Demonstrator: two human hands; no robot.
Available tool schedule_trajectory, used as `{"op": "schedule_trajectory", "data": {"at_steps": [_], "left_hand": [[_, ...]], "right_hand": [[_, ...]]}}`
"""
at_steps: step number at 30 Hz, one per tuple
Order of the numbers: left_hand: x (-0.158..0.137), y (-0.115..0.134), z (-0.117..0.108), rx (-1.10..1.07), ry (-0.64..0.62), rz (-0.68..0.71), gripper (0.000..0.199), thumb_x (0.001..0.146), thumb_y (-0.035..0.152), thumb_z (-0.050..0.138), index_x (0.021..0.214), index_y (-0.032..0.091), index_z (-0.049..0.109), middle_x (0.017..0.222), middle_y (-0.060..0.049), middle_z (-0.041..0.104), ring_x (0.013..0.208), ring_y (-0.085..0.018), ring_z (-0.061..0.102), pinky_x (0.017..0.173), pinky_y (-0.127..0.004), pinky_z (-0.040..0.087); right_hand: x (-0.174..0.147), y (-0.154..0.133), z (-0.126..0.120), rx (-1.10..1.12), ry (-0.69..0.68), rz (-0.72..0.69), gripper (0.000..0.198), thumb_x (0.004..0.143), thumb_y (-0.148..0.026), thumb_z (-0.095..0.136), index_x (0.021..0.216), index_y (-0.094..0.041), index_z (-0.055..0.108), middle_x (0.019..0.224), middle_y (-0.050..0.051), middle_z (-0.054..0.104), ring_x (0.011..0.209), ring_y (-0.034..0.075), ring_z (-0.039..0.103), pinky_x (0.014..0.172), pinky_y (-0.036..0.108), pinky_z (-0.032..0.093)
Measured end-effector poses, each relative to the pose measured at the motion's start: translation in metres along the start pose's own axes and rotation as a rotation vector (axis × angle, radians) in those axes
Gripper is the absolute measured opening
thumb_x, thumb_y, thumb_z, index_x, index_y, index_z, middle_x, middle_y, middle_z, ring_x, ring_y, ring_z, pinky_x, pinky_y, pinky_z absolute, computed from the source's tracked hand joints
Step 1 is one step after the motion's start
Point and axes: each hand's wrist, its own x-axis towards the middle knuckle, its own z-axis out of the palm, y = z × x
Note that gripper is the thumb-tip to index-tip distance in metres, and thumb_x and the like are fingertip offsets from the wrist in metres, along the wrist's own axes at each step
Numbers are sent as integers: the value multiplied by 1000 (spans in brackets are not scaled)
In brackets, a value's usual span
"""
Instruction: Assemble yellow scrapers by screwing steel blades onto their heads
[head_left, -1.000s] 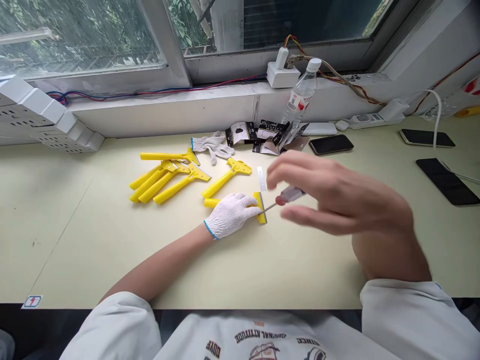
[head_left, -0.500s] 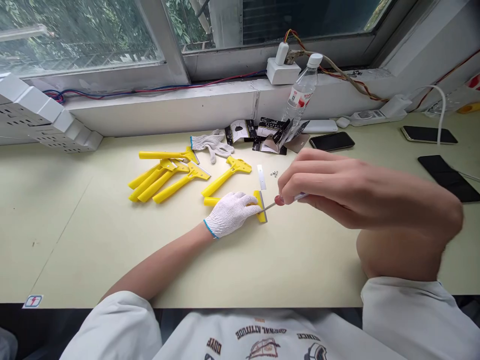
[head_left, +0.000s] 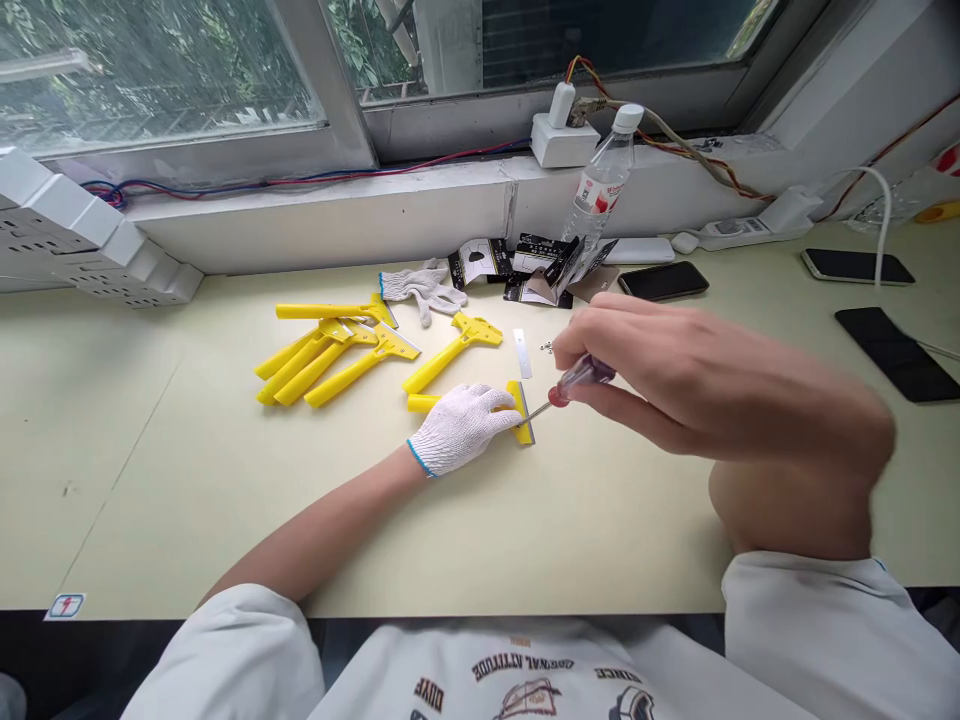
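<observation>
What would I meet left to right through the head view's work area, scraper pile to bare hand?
Yellow scraper pile → white-gloved left hand → loose metal blade → small screws → screwdriver handle → bare right hand.

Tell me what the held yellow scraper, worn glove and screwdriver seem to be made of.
Scraper: probably smooth plastic, judging by its even yellow, moulded look; its grey edge looks metallic.
Glove: matte knitted fabric, perhaps cotton, from its ribbed texture.
Screwdriver: handle likely glossy plastic, since it looks see-through; thin grey shaft probably metal.
</observation>
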Motion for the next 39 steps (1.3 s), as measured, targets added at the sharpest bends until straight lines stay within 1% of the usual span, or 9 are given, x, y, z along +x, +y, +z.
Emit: {"op": "schedule_trajectory", "data": {"at_steps": [5,9,12,17,22,24,28,33,39], "left_hand": [[-1,-1,3,10,19,3,37,109,14,53,133,31,75,128,-6,76,103,-23,68,85,-40,54],[-1,-2,4,19,29,1,38,107,11,53,133,31,74,130,-6,75,104,-23,68,83,-39,53],[-1,-1,2,12,15,2,37,107,11,52,131,30,74,132,-5,75,106,-23,68,85,-40,53],[0,0,1,-6,-1,-4,39,107,11,54,133,31,75,131,-5,75,106,-22,68,86,-40,55],[-1,-1,2,-16,12,-11,40,108,12,53,135,31,75,127,-6,76,106,-23,68,87,-40,56],[-1,-1,3,-8,18,-4,40,108,12,53,134,31,75,128,-7,75,105,-23,68,87,-40,55],[-2,-1,3,13,33,-1,39,108,12,52,132,31,76,128,-6,76,103,-23,68,85,-40,54],[-1,-1,1,0,16,-3,40,108,12,52,134,32,74,133,-5,75,107,-23,68,87,-40,54],[-2,-2,4,0,48,-4,39,107,12,54,132,33,76,128,-5,76,103,-23,68,84,-39,54]], "right_hand": [[-4,3,-4,179,-62,-151,19,101,-12,50,110,-23,62,103,9,73,90,24,66,78,35,48],[1,-3,5,-75,37,112,23,108,-43,60,105,-21,62,83,7,72,70,24,62,65,35,38],[4,-4,9,-219,91,280,29,112,-44,53,96,-22,62,68,3,65,60,22,56,62,34,31],[-2,2,-2,93,-9,-9,16,103,-22,54,118,-22,61,101,8,75,79,23,64,71,34,44],[-3,2,-8,140,-84,-115,18,92,-11,54,104,-24,59,90,5,70,73,21,58,69,34,42],[-2,1,-5,11,-62,-40,3,98,-26,58,98,-23,59,79,4,66,67,22,54,64,35,37],[0,-2,0,-274,33,235,34,108,-52,55,90,-23,60,58,0,53,53,21,44,59,36,24],[-1,1,-3,-3,27,-24,8,104,-25,57,107,-21,63,88,7,71,72,23,59,67,36,39],[1,-1,-1,90,-10,-186,33,86,-3,50,110,-23,62,94,7,68,88,24,60,77,36,45]]}}
